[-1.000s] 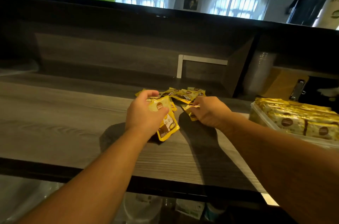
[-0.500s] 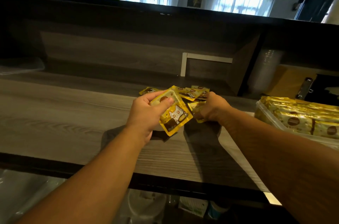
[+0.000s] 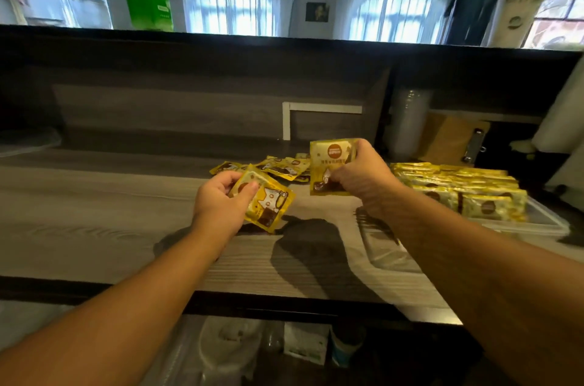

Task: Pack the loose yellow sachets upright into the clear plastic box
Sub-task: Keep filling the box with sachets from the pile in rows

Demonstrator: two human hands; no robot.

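Both hands are loaded, so the step in hand looks like gathering rather than packing. The left hand (image 3: 221,204), just left of the frame's centre, has its grip closed on a small stack of yellow sachets (image 3: 264,204), thumb on top and fingers underneath, the packets tilted and fanned over the desk (image 3: 94,221). The right hand (image 3: 360,177), a little higher and right of centre, pinches another sachet (image 3: 328,161) by its edge, holding it nearly upright and clear of the wood. Behind the two hands, at mid-frame, a loose pile of sachets (image 3: 278,166) lies flat on the desk, not yet picked up. The clear plastic box (image 3: 537,221) sits at the right of the frame, near the right forearm, already filled with rows of sachets standing on edge, though how much room is left I cannot tell from here. The next move, as I judge it, calls for squaring the held packets into one bundle, carrying them right to the box and slotting them in on edge beside the rows already there.
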